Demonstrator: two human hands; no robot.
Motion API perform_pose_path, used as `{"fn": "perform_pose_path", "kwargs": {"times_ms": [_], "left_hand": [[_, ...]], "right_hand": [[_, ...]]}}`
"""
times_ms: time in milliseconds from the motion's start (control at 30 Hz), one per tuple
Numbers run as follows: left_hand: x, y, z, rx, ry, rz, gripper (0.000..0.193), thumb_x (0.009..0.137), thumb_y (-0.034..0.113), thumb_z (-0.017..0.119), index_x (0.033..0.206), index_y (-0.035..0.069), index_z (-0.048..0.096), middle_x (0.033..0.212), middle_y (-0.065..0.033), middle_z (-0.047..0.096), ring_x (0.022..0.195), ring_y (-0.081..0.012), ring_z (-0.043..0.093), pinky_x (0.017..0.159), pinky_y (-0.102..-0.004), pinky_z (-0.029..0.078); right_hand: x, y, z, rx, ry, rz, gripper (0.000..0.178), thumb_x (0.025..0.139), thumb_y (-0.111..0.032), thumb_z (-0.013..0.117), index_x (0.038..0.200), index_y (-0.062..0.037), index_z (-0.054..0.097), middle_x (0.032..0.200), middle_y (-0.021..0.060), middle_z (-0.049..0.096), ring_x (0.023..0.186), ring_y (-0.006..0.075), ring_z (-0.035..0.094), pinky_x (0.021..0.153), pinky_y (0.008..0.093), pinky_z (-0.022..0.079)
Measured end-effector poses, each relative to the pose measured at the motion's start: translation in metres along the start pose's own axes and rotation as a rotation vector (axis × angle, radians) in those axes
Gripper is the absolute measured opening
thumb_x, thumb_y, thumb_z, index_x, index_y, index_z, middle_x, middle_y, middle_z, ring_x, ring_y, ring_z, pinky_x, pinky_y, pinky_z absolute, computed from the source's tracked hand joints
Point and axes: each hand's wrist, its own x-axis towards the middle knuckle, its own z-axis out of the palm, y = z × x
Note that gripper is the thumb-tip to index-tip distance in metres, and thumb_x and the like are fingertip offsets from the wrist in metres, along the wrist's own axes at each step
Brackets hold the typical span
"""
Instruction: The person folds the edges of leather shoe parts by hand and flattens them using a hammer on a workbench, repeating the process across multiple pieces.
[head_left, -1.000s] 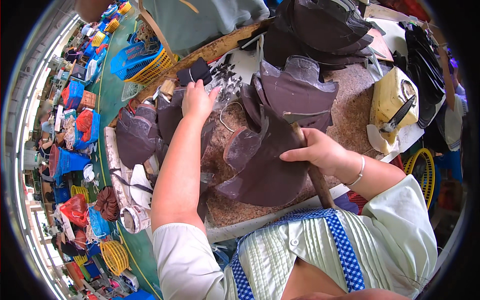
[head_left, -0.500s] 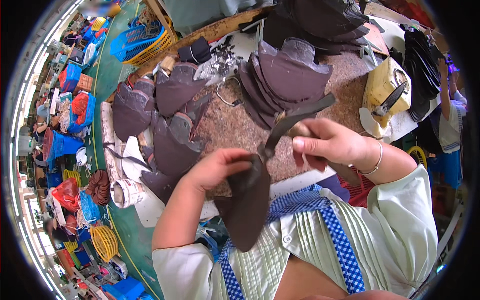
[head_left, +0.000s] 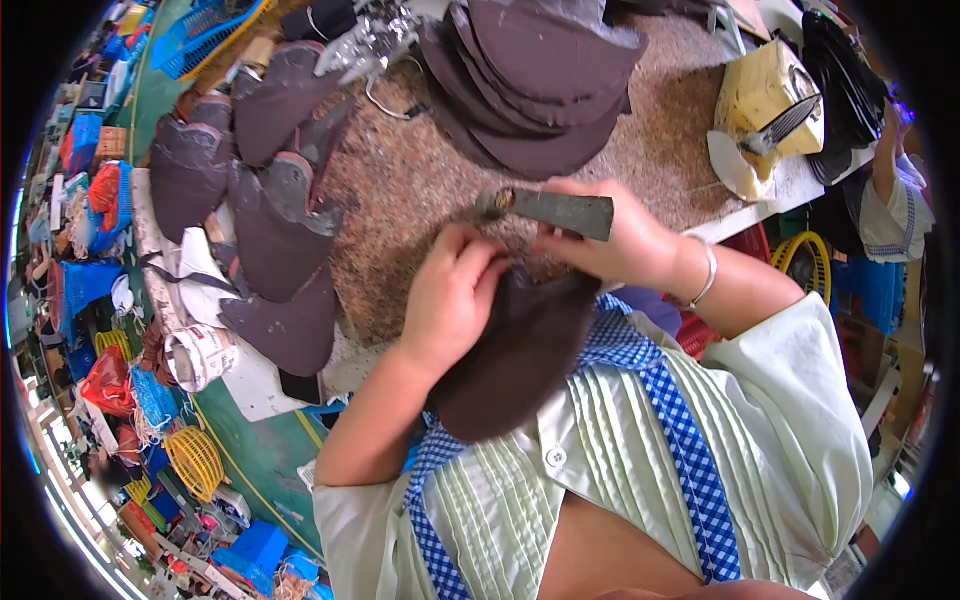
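Piece of dk brown material [head_left: 520,365] is at lower ctr of frame, top edge pinched betw. closed fingers of L hand [head_left: 450,300]; R hand [head_left: 635,250] has fingers curled round hammer [head_left: 565,213], metal head just above piece, can't tell if R fingertips touch piece too; speckled slab [head_left: 385,230] behind, w/ brown stack [head_left: 540,90] top ctr, loose brown pieces [head_left: 282,240] at left, yellow container [head_left: 748,95] upper right

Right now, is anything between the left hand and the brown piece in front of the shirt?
Nothing visible: the left hand holds the brown piece near its upper edge. The hammer, in the right hand, shows just above that edge, not between them.
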Motion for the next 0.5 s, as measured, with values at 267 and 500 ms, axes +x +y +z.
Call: {"fn": "perform_pose_path", "kwargs": {"times_ms": [267,500], "left_hand": [[0.009,-0.020,-0.002,0.235,0.043,0.112,0.023,0.077,0.006,0.071,0.100,0.007,0.067,0.093,-0.0072,0.058,0.087,-0.0292,0.057,0.076,-0.0394,0.048],[0.027,-0.026,-0.023,0.014,-0.163,0.140,0.021,0.074,0.003,0.072,0.095,0.005,0.070,0.089,-0.0073,0.061,0.085,-0.0258,0.058,0.074,-0.0372,0.050]], "right_hand": [[-0.012,0.000,-0.039,-0.233,-0.138,-0.260,0.024,0.075,-0.006,0.068,0.099,-0.0025,0.063,0.076,0.0114,0.064,0.069,0.0333,0.064,0.060,0.0400,0.051],[-0.027,0.009,-0.018,-0.280,-0.159,-0.202,0.024,0.079,-0.024,0.073,0.097,-0.0102,0.065,0.068,0.0084,0.058,0.060,0.0301,0.061,0.054,0.0412,0.050]]}}
